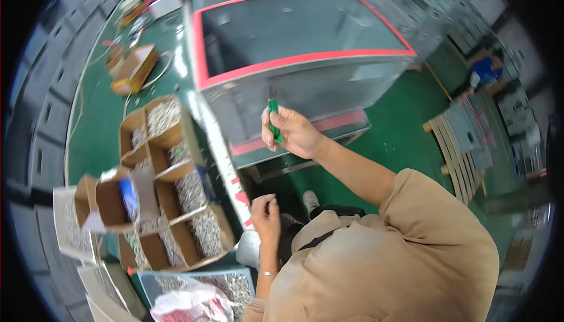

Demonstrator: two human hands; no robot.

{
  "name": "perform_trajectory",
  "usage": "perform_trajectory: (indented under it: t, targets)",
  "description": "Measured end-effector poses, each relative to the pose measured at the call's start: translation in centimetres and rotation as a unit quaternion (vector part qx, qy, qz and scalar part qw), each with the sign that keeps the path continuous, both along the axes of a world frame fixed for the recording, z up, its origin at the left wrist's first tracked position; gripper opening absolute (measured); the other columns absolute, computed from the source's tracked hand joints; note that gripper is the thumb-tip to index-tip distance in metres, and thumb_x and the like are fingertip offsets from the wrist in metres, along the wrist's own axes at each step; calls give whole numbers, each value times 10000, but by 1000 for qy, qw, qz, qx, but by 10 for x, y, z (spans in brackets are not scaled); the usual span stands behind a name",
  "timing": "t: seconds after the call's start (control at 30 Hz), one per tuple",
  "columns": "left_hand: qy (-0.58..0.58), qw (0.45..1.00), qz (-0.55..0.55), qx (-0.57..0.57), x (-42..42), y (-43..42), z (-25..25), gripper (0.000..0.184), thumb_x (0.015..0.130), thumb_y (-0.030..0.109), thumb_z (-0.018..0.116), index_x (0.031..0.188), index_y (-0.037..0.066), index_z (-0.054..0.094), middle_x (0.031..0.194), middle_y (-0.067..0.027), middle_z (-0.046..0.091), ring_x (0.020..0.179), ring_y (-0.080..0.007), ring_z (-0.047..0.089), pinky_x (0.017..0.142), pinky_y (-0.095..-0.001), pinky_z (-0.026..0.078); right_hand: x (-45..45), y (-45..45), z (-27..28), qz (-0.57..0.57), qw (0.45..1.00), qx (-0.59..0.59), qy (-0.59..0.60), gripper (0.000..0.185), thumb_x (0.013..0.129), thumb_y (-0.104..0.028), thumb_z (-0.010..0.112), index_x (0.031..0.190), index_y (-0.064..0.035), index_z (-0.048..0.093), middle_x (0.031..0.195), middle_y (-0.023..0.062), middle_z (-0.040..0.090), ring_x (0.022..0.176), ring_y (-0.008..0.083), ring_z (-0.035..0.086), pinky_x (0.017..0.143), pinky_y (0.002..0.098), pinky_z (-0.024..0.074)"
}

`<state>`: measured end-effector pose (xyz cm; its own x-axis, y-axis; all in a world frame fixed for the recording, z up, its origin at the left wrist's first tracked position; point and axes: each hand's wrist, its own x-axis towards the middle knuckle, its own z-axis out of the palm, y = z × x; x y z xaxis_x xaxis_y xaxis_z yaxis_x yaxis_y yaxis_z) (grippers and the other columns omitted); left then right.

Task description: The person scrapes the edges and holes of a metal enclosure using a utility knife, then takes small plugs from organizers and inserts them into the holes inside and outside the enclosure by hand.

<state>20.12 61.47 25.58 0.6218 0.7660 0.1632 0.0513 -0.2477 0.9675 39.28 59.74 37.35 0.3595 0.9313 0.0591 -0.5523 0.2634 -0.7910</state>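
Observation:
My right hand (294, 133) is closed round a green utility knife (274, 120), its metal end pointing up. It is raised in front of a large grey metal cabinet (305, 87), whose open top is edged with a red strip (311, 56). Lower down, beside the green table's pale edge, my left hand (266, 216) has its fingers curled in; whether anything sits between them I cannot make out. Small red pieces (241, 197) lie along that edge close to the left hand.
Left of me, a divided cardboard box (170, 219) holds many small metal parts. A blue bin (150, 287) with parts and a plastic bag stands at the bottom. Further right are a wooden pallet (452, 154) with a grey cabinet and a person in blue (486, 71).

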Motion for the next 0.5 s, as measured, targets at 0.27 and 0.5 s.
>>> perform_trajectory:
  t: [0.27,0.5]
  targets:
    - [-93,989,-32,109,63,50,84,36,774,27,540,781,-2,561,748,-42,540,665,-94,483,606,-206,395,77,-172,-41,-489,801,-239,-249,258,894,-285,361,925,-49,463,506,-11,420,450,58,387,435,209,323]
    - [-170,953,-22,249,150,75,192,51,801,25,516,794,-10,551,729,-23,523,647,-71,465,576,-171,379,168,-256,-4,-539,549,-427,-476,221,849,-266,372,915,-90,488,689,119,583,669,313,561,580,411,413]
